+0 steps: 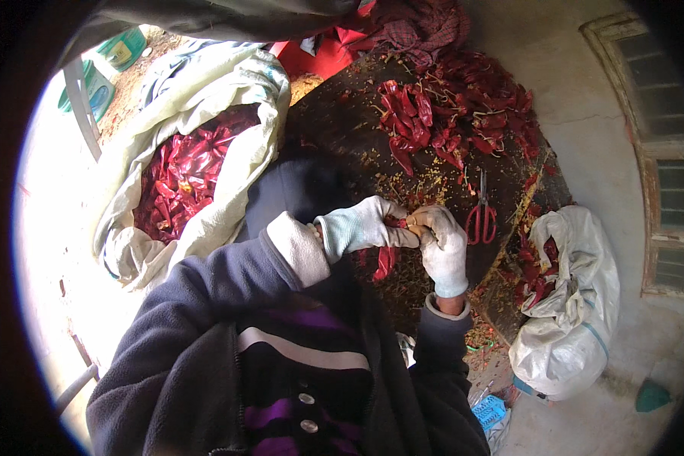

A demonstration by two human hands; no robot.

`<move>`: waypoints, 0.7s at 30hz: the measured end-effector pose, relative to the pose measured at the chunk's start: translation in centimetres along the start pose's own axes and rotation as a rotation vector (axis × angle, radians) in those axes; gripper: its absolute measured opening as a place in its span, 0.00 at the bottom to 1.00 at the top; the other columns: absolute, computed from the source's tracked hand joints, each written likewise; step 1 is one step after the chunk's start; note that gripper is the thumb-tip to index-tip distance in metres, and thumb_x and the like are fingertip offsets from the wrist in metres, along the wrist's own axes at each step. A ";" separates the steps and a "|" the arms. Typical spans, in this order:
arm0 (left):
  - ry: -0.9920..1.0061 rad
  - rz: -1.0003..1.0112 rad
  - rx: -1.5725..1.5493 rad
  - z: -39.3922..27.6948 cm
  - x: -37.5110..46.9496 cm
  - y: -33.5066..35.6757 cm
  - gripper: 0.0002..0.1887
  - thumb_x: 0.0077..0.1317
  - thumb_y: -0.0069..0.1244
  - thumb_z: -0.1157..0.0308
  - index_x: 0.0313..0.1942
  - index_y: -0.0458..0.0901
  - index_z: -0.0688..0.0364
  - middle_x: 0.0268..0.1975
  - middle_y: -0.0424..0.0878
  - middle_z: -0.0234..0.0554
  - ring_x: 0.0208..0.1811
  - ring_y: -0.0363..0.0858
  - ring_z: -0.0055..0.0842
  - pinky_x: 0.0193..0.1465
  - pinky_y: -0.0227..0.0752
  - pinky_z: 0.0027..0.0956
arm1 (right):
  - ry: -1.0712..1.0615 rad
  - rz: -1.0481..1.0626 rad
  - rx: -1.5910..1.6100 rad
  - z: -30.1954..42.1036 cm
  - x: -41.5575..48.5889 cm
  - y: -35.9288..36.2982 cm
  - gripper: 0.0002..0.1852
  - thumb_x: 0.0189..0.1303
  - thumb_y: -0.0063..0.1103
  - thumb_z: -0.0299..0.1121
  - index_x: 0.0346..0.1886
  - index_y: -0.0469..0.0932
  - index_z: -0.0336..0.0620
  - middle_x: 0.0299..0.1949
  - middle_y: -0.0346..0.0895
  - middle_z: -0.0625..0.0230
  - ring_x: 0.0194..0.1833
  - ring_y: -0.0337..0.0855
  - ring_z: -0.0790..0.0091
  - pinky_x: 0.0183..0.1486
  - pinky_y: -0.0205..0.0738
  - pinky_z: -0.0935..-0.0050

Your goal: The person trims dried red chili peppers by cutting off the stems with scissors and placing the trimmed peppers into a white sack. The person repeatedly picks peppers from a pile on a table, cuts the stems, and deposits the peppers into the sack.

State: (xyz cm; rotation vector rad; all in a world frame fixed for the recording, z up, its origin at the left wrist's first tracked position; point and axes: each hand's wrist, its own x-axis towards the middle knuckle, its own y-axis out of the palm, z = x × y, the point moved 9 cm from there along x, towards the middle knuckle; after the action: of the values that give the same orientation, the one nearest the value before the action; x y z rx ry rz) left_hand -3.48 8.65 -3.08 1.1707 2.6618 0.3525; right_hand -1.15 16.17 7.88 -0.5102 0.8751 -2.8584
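My left hand [367, 225], in a pale knitted work glove, pinches a dried red chili pepper [398, 222], mostly hidden by the fingers. Against it, the bent fingers of my gloved right hand [443, 242] grip the same pepper's end. Just below the left glove shows another dried chili [385, 263]; whether it is held or lies on the table cannot be told. A pair of red-handled scissors [481, 219] lies right of my right hand on the dark tabletop [330, 122]. Beyond the hands rises a heap of whole dried chilies [467, 114].
An open white woven sack [251, 85] of red chilies [188, 171] stands at left. At right, another white sack [581, 342] leans by the table, with chilies at its mouth. Yellow seeds and stems litter the tabletop. A checked cloth [424, 25] lies at the far edge.
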 end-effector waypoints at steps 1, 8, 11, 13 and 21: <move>0.057 -0.017 0.058 -0.7 -0.1 0.0 0.14 0.58 0.64 0.71 0.42 0.85 0.67 0.37 0.86 0.32 0.39 0.80 0.13 0.44 0.76 0.24 | 0.023 0.005 -0.022 0.0 -0.2 0.0 0.05 0.56 0.61 0.21 0.34 0.76 0.34 0.34 0.77 0.60 0.36 0.79 0.64 0.39 0.74 0.70; 0.281 -0.145 0.640 -3.5 -1.2 -0.3 0.17 0.48 0.68 0.63 0.36 0.85 0.59 0.31 0.83 0.50 0.36 0.83 0.44 0.38 0.77 0.37 | 0.127 -0.006 -0.137 0.1 -1.2 0.7 0.04 0.57 0.60 0.21 0.34 0.75 0.35 0.34 0.76 0.64 0.34 0.77 0.69 0.37 0.72 0.72; 0.335 -0.144 0.649 -4.0 -1.5 -0.1 0.16 0.47 0.67 0.65 0.37 0.85 0.59 0.32 0.84 0.49 0.36 0.83 0.44 0.39 0.77 0.37 | 0.254 -0.084 0.184 -0.8 -1.8 0.8 0.03 0.60 0.59 0.24 0.36 0.75 0.37 0.33 0.74 0.69 0.31 0.72 0.76 0.34 0.70 0.76; 0.386 -0.145 0.655 -4.5 -1.7 0.0 0.17 0.46 0.67 0.66 0.38 0.85 0.59 0.33 0.84 0.49 0.37 0.83 0.44 0.39 0.77 0.37 | 0.431 -0.108 0.492 -2.2 -2.8 1.5 0.04 0.63 0.58 0.27 0.38 0.75 0.39 0.31 0.72 0.73 0.30 0.68 0.81 0.33 0.67 0.79; 0.440 -0.147 0.729 -4.2 -1.7 0.1 0.20 0.43 0.66 0.73 0.40 0.84 0.61 0.35 0.84 0.50 0.38 0.84 0.42 0.41 0.78 0.35 | 0.512 -0.165 0.881 -3.4 -3.6 2.4 0.05 0.65 0.59 0.30 0.38 0.76 0.39 0.32 0.75 0.74 0.28 0.67 0.84 0.33 0.67 0.84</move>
State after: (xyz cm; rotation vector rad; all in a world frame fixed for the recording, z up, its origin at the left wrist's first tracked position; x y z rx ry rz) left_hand -3.48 6.91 1.12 1.1406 3.3811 -0.4942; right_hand 1.02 16.68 2.86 0.2696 -0.4657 -3.1492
